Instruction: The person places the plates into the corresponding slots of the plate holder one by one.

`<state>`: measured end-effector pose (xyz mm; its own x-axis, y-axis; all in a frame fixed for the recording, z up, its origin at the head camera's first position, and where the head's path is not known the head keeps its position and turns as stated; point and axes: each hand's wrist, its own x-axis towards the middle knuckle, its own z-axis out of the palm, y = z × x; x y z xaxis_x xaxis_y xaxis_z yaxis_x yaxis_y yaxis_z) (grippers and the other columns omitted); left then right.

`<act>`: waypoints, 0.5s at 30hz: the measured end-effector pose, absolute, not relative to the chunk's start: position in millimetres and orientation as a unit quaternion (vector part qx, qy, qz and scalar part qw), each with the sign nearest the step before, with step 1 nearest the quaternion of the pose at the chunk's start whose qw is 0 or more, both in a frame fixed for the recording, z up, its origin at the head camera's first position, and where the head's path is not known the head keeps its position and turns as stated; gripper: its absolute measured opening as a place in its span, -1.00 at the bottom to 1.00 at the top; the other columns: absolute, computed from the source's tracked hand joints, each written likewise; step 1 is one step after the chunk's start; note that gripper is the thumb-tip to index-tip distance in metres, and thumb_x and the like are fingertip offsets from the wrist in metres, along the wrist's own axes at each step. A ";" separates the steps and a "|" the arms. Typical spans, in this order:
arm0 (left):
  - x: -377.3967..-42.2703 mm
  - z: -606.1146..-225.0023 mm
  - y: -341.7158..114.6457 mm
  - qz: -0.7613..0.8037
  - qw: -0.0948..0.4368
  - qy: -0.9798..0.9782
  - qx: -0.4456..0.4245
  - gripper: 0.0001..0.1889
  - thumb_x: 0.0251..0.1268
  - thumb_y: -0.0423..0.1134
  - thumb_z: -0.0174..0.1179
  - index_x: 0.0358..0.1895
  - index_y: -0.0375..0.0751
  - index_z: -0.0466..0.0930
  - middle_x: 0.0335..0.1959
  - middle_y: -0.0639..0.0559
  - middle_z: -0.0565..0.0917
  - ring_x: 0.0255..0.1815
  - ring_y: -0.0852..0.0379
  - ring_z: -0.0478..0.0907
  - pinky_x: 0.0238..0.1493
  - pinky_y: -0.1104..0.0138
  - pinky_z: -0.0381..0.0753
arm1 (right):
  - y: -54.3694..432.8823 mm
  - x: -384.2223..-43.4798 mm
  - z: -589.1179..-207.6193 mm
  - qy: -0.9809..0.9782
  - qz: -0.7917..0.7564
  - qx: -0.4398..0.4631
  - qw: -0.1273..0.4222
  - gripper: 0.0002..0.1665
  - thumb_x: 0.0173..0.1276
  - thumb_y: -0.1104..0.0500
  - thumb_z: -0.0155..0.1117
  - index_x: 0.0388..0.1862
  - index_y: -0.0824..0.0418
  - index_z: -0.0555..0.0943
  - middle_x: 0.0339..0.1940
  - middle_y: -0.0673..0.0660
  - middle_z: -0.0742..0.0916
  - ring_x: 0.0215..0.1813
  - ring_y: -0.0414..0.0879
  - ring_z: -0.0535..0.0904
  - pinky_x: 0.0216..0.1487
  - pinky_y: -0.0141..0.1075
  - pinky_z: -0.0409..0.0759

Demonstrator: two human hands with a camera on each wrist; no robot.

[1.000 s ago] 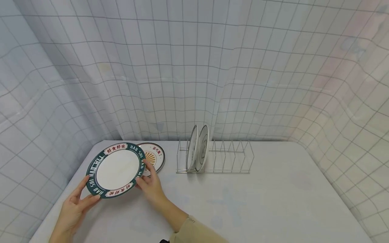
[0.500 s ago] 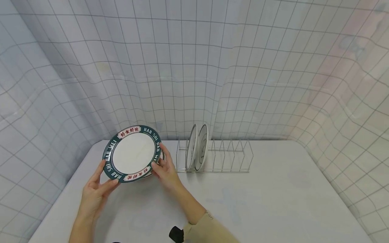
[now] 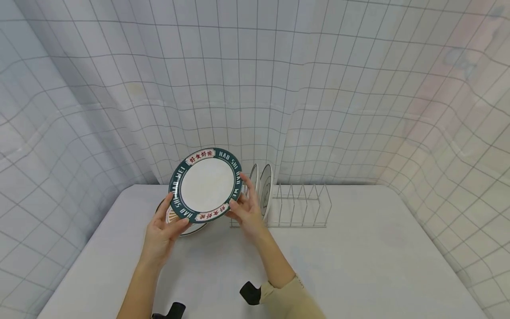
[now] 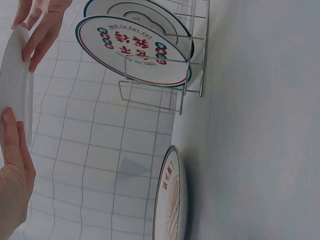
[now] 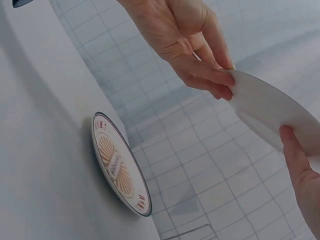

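A round plate (image 3: 207,184) with a white centre and a dark green rim, lettered in white and red, is held up off the table, its face tilted toward the head camera. My left hand (image 3: 160,235) pinches its lower left edge. At its lower right edge my right hand (image 3: 249,212) grips the rim. Both wrist views show the white underside (image 5: 270,107) between the two hands. Behind it, a plate with an orange sunburst (image 5: 117,165) lies on the table, partly covered in the head view.
A wire dish rack (image 3: 299,208) stands at the back of the table (image 3: 350,266), right of the held plate. Two plates stand upright in its left slots, the nearer one (image 4: 135,52) with red characters. A grid-patterned curtain (image 3: 255,88) hangs behind.
Both hands have carried the green-rimmed plate rightward and upward, from over the sunburst plate to just left of the rack. It now overlaps the leftmost racked plate in the head view.
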<state>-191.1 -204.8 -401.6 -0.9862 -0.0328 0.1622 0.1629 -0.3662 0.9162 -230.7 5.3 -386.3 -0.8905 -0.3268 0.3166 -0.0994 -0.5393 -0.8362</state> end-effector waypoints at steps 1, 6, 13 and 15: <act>-193.8 -401.2 -201.2 -0.818 0.058 -0.569 -0.068 -0.19 0.19 -0.62 0.04 0.45 -0.05 -0.08 0.28 0.06 0.14 -0.10 0.28 0.56 -0.08 0.41 0.59 | 9.8 -231.6 -385.6 0.476 -0.849 -0.222 0.059 -0.20 0.35 0.46 -0.08 0.42 -0.12 0.00 0.02 0.16 0.50 -0.12 -0.13 0.54 -0.06 -0.33 0.61; -208.3 -399.9 -186.1 -0.781 0.051 -0.612 -0.111 -0.22 0.20 -0.57 0.07 0.43 -0.04 -0.04 0.40 0.02 0.00 0.07 0.22 0.49 -0.01 0.33 0.58 | 37.4 -234.5 -381.0 0.467 -0.858 -0.212 0.017 -0.20 0.33 0.47 -0.04 0.41 -0.11 0.03 -0.01 0.15 0.51 -0.13 -0.13 0.54 -0.10 -0.36 0.62; -231.4 -417.7 -178.6 -0.698 0.067 -0.705 -0.110 -0.29 0.17 -0.45 0.18 0.39 -0.11 0.10 0.34 -0.06 0.19 0.18 0.05 0.42 -0.01 0.50 0.54 | 81.0 -238.0 -369.0 0.458 -0.860 -0.205 -0.094 -0.17 0.31 0.52 -0.07 0.40 -0.11 0.03 0.04 0.16 0.46 -0.07 -0.12 0.50 -0.06 -0.37 0.60; -238.0 -426.0 -176.7 -0.671 0.072 -0.730 -0.112 -0.30 0.16 -0.42 0.21 0.38 -0.17 0.12 0.34 -0.14 0.21 0.20 -0.10 0.38 -0.03 0.55 0.52 | 94.3 -239.2 -366.3 0.447 -0.862 -0.204 -0.129 -0.17 0.31 0.55 -0.10 0.40 -0.09 0.02 0.08 0.19 0.43 -0.06 -0.09 0.50 -0.05 -0.34 0.61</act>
<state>-238.0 -176.7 -426.0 -0.9645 0.0666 0.2556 0.2603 0.0757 0.9625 -239.2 94.3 -366.3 -0.8839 0.0405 0.4660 -0.4042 -0.5675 -0.7173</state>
